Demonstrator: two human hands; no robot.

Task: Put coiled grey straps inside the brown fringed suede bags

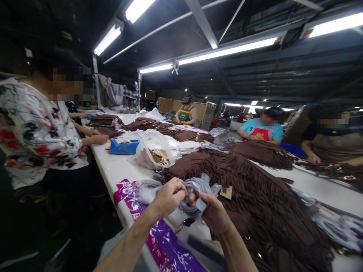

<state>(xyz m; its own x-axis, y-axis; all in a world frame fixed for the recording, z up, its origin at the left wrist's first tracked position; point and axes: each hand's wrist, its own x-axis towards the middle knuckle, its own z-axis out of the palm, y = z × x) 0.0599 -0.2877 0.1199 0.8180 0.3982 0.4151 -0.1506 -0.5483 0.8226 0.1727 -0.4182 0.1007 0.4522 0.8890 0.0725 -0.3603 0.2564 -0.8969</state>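
Over the near counter [105, 163], a grey bundle [196, 184], likely light, soft and slippery, is clamped in the fingers of left hand [169, 194] and right hand [214, 213], best gripped around its coils.

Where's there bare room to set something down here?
White tabletop shows between the blue box and purple plastic, by the left edge; another strip lies beyond the brown fringed pile, picture right. It's crowded around the left hand, right hand and gray bundle, beside that pile.
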